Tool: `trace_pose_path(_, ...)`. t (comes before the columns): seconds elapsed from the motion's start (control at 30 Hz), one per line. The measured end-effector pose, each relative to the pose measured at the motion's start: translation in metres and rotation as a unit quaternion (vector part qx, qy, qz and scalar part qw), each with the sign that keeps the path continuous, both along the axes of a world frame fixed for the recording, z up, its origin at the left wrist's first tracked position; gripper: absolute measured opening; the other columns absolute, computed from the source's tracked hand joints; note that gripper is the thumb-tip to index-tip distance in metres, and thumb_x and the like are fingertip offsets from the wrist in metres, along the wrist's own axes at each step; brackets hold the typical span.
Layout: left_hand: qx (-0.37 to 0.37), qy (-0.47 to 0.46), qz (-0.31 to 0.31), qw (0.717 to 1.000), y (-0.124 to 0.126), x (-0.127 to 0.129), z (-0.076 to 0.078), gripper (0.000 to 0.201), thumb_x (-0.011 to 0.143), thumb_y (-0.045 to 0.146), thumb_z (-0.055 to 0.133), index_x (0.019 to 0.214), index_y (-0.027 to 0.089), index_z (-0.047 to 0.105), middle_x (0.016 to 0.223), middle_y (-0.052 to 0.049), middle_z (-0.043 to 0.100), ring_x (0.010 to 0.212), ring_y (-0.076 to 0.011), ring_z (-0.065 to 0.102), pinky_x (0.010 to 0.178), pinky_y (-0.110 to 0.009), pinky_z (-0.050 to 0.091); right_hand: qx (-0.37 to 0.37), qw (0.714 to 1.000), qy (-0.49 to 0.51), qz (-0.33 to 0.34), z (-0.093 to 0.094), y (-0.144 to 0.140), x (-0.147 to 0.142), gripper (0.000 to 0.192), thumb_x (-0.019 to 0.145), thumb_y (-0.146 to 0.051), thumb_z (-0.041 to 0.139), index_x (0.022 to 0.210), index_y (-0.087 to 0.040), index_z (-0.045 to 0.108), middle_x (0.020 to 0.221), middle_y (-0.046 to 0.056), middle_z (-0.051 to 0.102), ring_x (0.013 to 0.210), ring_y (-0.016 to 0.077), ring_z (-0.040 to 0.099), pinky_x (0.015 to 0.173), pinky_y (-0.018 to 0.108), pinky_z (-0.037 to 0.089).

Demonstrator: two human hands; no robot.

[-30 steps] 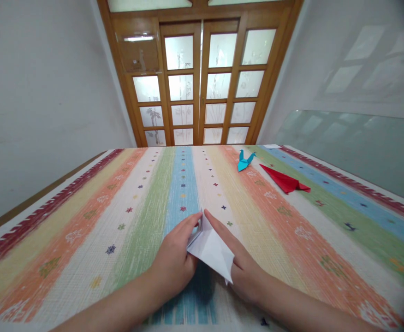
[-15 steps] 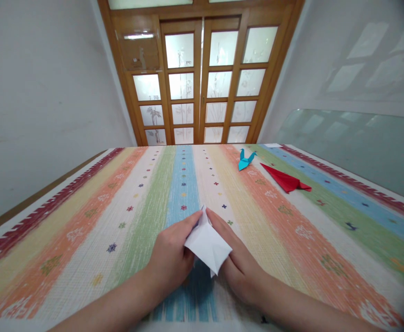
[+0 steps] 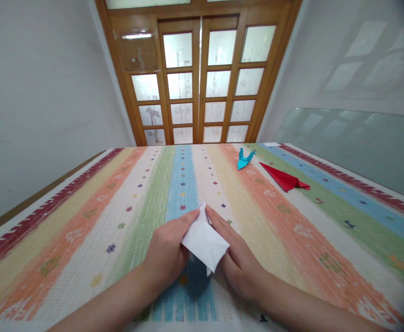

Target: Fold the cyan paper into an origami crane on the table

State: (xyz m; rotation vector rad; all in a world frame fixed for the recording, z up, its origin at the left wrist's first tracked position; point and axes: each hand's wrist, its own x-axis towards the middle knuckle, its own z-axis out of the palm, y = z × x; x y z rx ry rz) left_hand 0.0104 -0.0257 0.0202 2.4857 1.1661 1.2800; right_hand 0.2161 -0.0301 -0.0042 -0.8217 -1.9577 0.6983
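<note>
Left hand closed in a pinching grip on the left edge of a folded white paper, index finger stretched to its far tip, low over the blue stripe of the striped tabletop. Right hand closed likewise on the paper's right edge, fingertip meeting the same point. Farther back and to the right, a blue paper crane, then a red folded paper, well apart from both hands.

A room in a home: a wooden double door with frosted, etched glass panes, plain white walls, and a table under a striped woven cloth (folded paper figures lie on it).
</note>
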Motion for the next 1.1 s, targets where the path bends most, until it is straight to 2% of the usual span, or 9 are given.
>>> trace_pose_path(0.2,-0.043,-0.049,-0.005,0.998,-0.002,0.0,0.007,0.045,0.085,0.014,0.064,0.129,0.02,0.061,0.12,-0.011,0.072,0.104,-0.0238,0.071,0.092,-0.038,0.058,0.022,0.999,-0.02,0.043,0.005,-0.005,-0.002,0.074,0.096,-0.017,0.047,0.159,-0.037,0.014,0.165,0.004,0.024,0.15,0.0282,0.026,0.12,0.058,0.026)
trace_pose_path(0.37,-0.061,-0.097,-0.024,0.993,-0.004,-0.004,0.016,0.038,0.087,0.019,0.063,0.124,0.02,0.064,0.115,-0.011,0.074,0.1,-0.0229,0.072,0.086,-0.034,0.059,-0.05,0.994,-0.022,0.098,0.014,-0.014,-0.005,0.079,0.094,-0.024,0.056,0.159,-0.038,0.013,0.167,0.006,0.015,0.15,0.0324,0.025,0.099,0.046,0.055)
trace_pose_path(0.47,-0.054,-0.1,-0.023,0.993,-0.002,-0.008,0.017,0.032,0.09,0.022,0.061,0.122,0.022,0.066,0.114,-0.009,0.074,0.101,-0.0226,0.072,0.088,-0.033,0.058,-0.056,0.992,-0.01,0.115,0.015,-0.016,-0.005,0.074,0.095,-0.026,0.058,0.157,-0.039,0.021,0.165,0.007,0.019,0.145,0.033,0.033,0.092,0.041,0.058)
trace_pose_path(0.57,-0.062,-0.102,-0.013,0.993,0.003,-0.013,0.012,0.027,0.09,0.025,0.063,0.117,0.023,0.07,0.111,-0.008,0.075,0.098,-0.0223,0.072,0.086,-0.032,0.058,-0.09,0.989,0.061,0.1,0.013,-0.013,-0.004,0.054,0.098,-0.03,0.053,0.149,-0.039,0.038,0.154,0.009,0.036,0.128,0.0283,0.051,0.088,0.041,0.058)
trace_pose_path(0.63,-0.073,-0.111,-0.016,0.991,0.008,-0.015,0.005,0.023,0.09,0.027,0.064,0.11,0.023,0.073,0.104,-0.007,0.076,0.091,-0.0213,0.073,0.081,-0.03,0.058,-0.15,0.975,0.146,0.067,0.012,-0.008,-0.004,0.045,0.1,-0.036,0.05,0.144,-0.037,0.042,0.142,0.011,0.045,0.115,0.0249,0.057,0.081,0.039,0.06)
trace_pose_path(0.73,-0.103,-0.117,-0.039,0.987,0.013,-0.015,-0.003,0.017,0.089,0.029,0.062,0.096,0.023,0.075,0.089,-0.006,0.077,0.077,-0.02,0.072,0.075,-0.031,0.058,-0.271,0.926,0.263,0.025,0.012,0.001,-0.005,0.048,0.1,-0.045,0.049,0.145,-0.034,0.038,0.135,0.012,0.048,0.112,0.0247,0.058,0.074,0.038,0.061)
trace_pose_path(0.87,-0.17,-0.1,-0.036,0.98,0.01,-0.007,0.001,0.014,0.083,0.021,0.061,0.083,0.022,0.075,0.078,-0.005,0.075,0.073,-0.0204,0.07,0.073,-0.032,0.057,-0.421,0.851,0.295,0.108,0.014,0.008,-0.01,0.043,0.101,-0.052,0.044,0.128,-0.021,0.056,0.118,0.014,0.061,0.104,0.0249,0.064,0.068,0.034,0.061)
trace_pose_path(0.93,-0.235,-0.134,-0.026,0.962,0.008,-0.002,0.007,0.012,0.081,0.021,0.062,0.077,0.019,0.074,0.073,-0.005,0.074,0.07,-0.0209,0.069,0.069,-0.032,0.057,-0.443,0.842,0.276,0.133,0.015,0.007,-0.012,0.041,0.099,-0.053,0.049,0.112,-0.017,0.064,0.103,0.013,0.066,0.095,0.0229,0.066,0.064,0.031,0.06)
trace_pose_path(1.1,-0.372,-0.222,-0.041,0.9,0.011,0.005,0.013,0.017,0.077,0.029,0.073,0.082,0.013,0.074,0.073,-0.006,0.073,0.073,-0.0239,0.07,0.066,-0.032,0.056,-0.45,0.852,0.255,0.088,0.014,0.007,-0.011,0.04,0.091,-0.056,0.06,0.091,-0.017,0.066,0.078,0.005,0.064,0.07,0.0162,0.064,0.049,0.024,0.057)
